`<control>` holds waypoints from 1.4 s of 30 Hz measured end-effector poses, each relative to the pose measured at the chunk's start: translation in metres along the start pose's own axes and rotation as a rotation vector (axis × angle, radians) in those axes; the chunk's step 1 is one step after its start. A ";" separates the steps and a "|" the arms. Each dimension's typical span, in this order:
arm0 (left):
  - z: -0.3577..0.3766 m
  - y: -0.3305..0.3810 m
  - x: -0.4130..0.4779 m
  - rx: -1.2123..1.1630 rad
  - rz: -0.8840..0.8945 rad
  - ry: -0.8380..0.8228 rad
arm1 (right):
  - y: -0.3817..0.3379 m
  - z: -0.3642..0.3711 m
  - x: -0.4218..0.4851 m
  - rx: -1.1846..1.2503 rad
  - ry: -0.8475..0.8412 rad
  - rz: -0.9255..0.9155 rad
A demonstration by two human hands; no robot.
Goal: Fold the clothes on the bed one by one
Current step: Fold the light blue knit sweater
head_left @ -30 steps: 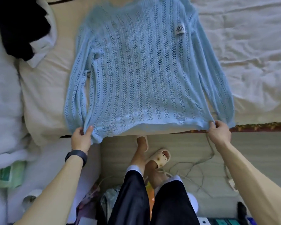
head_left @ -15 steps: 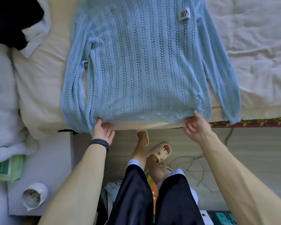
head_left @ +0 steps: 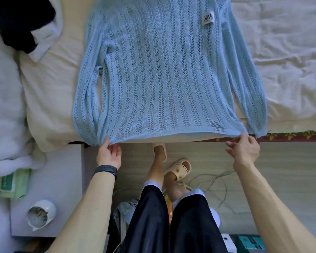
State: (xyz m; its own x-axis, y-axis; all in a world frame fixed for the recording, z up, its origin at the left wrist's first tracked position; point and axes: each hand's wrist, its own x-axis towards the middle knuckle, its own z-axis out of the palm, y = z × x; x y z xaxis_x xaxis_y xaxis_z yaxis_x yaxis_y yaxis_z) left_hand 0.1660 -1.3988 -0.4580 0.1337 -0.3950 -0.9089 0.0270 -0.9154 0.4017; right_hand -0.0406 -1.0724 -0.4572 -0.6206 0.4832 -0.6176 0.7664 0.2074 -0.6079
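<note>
The light blue knit sweater (head_left: 159,70) lies spread flat on the bed (head_left: 49,92), body smoothed, both sleeves running down alongside it, hem at the bed's near edge. No fold has been made in it.

The left hand (head_left: 109,154) pinches the hem corner at about 7 o'clock of the garment. The right hand (head_left: 244,150) pinches the opposite hem corner at about 5 o'clock, fingers closed on the knit edge. The hem is drawn taut between them.

A black garment (head_left: 16,22) over something white sits bunched at 10 o'clock of the sweater, well apart from it, unfolded. No finished stack shows anywhere in view.

Assessment: the task appears to be at an early stage. This item is laid out and ready for its first fold; at least the dark heap remains.
</note>
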 end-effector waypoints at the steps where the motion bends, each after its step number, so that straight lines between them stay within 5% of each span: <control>1: -0.004 -0.001 0.002 0.032 0.027 0.032 | 0.003 -0.002 0.003 0.012 0.033 0.006; 8: 0.008 0.008 0.036 0.490 0.041 0.015 | 0.023 0.016 0.037 -0.361 -0.245 0.245; 12: 0.029 0.021 0.040 0.692 0.221 0.198 | -0.004 0.031 0.031 -0.537 -0.042 0.020; 15: 0.032 0.027 0.037 0.895 0.373 0.234 | -0.012 0.036 0.027 -0.553 -0.144 -0.177; 18: 0.030 0.029 0.030 1.127 0.456 0.139 | -0.020 0.041 0.033 -0.633 -0.139 -0.191; 22: 0.017 0.036 0.019 1.407 0.548 0.217 | -0.023 0.029 0.028 -0.753 -0.198 -0.218; 27: 0.028 0.027 -0.010 1.431 0.662 0.286 | -0.013 -0.001 0.035 -0.723 -0.308 -0.099; 31: 0.088 -0.014 -0.055 1.633 1.086 0.025 | -0.031 -0.014 0.044 -0.429 -0.132 -0.112; 34: 0.159 -0.047 -0.079 1.802 1.344 -0.276 | -0.050 -0.019 0.059 -0.445 0.021 -0.230; 38: 0.266 -0.081 -0.101 1.989 1.517 -0.579 | -0.067 -0.023 0.097 -0.720 -0.149 -0.240; 42: 0.346 -0.090 -0.101 2.233 1.529 -0.565 | -0.115 -0.043 0.122 -0.943 -0.254 -0.301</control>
State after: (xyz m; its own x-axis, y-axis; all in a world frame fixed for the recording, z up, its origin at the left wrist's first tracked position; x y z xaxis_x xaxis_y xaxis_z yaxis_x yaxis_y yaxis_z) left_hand -0.1929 -1.3030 -0.4411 -0.8877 -0.0982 -0.4497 -0.1712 0.9773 0.1246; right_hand -0.1979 -1.0008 -0.4413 -0.7417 0.1284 -0.6583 0.3228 0.9287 -0.1826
